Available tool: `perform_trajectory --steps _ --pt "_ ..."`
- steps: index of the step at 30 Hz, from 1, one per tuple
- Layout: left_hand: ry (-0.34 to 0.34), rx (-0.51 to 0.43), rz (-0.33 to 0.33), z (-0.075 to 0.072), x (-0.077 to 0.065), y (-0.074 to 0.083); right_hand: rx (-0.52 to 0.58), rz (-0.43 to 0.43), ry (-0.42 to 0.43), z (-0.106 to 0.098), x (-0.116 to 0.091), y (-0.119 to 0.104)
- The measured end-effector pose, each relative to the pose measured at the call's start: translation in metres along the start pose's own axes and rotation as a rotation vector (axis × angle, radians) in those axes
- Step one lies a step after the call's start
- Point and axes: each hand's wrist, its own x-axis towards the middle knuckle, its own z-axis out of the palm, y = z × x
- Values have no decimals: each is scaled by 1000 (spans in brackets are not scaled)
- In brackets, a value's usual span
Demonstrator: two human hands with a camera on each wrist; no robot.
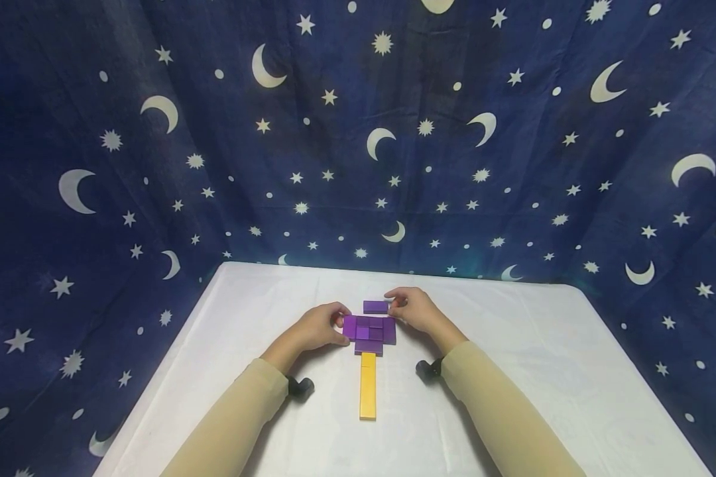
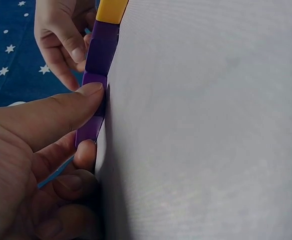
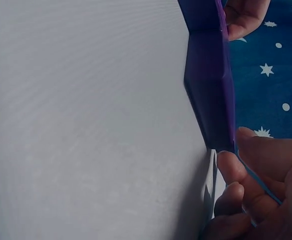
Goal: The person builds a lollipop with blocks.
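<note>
On the white table [image 1: 310, 437] lies a flat cluster of purple blocks [image 1: 369, 334], and below it runs a yellow strip of blocks [image 1: 368, 391]. My left hand [image 1: 321, 326] pinches the cluster's left purple block [image 2: 88, 131] between thumb and a finger, one at either end. Just beyond the cluster, a small gap away, lies a separate purple block [image 1: 375, 307]. My right hand [image 1: 416, 310] holds that block's right end with thumb and forefinger. In the right wrist view the cluster's right-hand block [image 3: 210, 90] hides the held one.
A dark blue cloth [image 1: 358, 132] with white moons and stars hangs behind and beside the table. Black wrist-worn devices sit under both wrists, the left device [image 1: 301, 388] and the right device [image 1: 427, 370]. White tabletop stretches to both sides of the blocks.
</note>
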Motion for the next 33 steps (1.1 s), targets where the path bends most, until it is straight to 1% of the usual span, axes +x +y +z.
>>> perform_trajectory --steps 6,13,20,26,33 --pt "-1 6 6 0 0 0 -32 7 -10 1 3 -3" --pt "3 17 16 1 2 -1 -59 -16 -19 2 7 -7" --pt "10 31 33 -1 1 -1 -71 20 -27 3 11 -7" --pt "9 23 31 -1 1 0 -100 6 -20 5 12 -8" --pt "5 21 28 -1 1 -1 -67 32 -33 7 11 -12"
